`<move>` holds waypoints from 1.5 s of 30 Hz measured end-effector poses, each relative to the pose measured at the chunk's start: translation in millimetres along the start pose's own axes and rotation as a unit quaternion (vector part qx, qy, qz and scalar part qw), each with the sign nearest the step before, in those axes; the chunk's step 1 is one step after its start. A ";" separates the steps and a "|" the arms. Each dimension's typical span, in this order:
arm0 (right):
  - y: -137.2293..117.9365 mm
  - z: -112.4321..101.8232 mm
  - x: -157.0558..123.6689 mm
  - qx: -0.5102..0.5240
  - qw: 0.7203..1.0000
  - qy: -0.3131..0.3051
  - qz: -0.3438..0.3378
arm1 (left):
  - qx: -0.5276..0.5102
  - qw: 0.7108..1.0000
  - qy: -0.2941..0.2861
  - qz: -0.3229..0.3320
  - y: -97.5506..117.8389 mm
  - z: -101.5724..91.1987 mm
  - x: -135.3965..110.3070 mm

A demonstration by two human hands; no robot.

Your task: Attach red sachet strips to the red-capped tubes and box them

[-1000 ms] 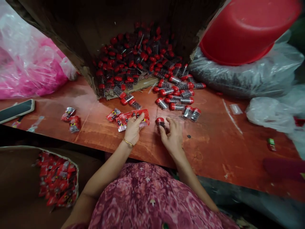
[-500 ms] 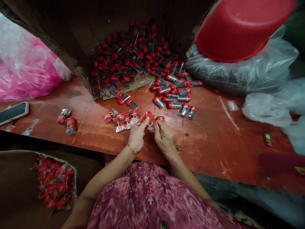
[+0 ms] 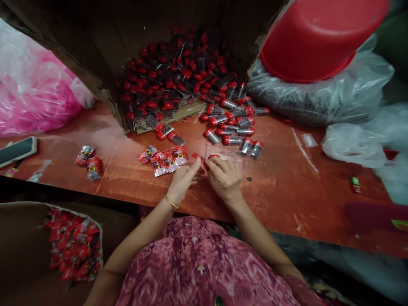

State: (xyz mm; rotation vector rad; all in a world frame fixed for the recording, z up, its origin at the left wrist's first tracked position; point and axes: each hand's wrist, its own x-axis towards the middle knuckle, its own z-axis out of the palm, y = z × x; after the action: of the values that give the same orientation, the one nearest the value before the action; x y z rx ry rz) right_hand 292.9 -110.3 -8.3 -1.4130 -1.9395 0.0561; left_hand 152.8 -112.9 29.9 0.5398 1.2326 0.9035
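Note:
My left hand [image 3: 182,179] and my right hand [image 3: 225,177] meet at the near edge of the red-brown table [image 3: 287,187]. Between their fingertips they pinch a small red packet [image 3: 198,158] and a red-capped vial [image 3: 213,157], both mostly hidden by my fingers. A row of red packets [image 3: 164,158] lies just left of my left hand. Loose red-capped vials [image 3: 234,127] lie a short way beyond my right hand.
An open cardboard box [image 3: 95,55] on its side spills many vials [image 3: 178,72]. A red basin [image 3: 318,38] sits on a clear bag [image 3: 318,100]. Pink bag [image 3: 35,93], phone [image 3: 17,149], two packets [image 3: 89,162] at left. A lower box [image 3: 19,255] holds filled packets [image 3: 75,242].
My right hand picked a vial off the table and came over to my left hand, which lifted one packet from the row. Both hands now close together on them.

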 end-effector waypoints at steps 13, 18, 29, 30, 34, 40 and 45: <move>-5.6 9.8 1.7 0.025 0.999 0.042 0.000 | -0.031 0.993 0.066 0.089 8.7 -4.7 1.4; 20.2 0.3 -6.2 0.045 0.997 0.051 0.041 | -0.058 0.993 0.070 0.076 13.4 -13.2 3.6; 10.5 -6.6 4.3 -0.188 0.954 -0.158 0.174 | -0.100 0.993 0.065 0.023 7.3 -18.8 9.6; 7.3 -3.5 1.8 -0.197 0.951 -0.165 0.171 | -0.106 0.992 0.064 0.016 7.1 -19.3 9.7; 12.2 -2.0 -8.6 -0.150 0.962 -0.159 0.165 | -0.128 0.990 0.057 -0.007 8.8 -22.4 8.7; 15.4 -32.6 -11.0 0.164 0.977 -0.102 0.092 | -0.126 0.991 0.027 -0.022 10.5 -20.4 6.5; -1.7 -45.2 -7.0 0.192 0.978 -0.079 -0.028 | -0.113 0.993 0.012 -0.025 10.7 -16.0 4.4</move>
State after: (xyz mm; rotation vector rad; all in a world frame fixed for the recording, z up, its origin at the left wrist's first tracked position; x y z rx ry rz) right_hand 318.2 -133.3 22.1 -1.1231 -1.9634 0.5046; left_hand 134.7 -105.2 31.3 0.3178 1.1424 0.9931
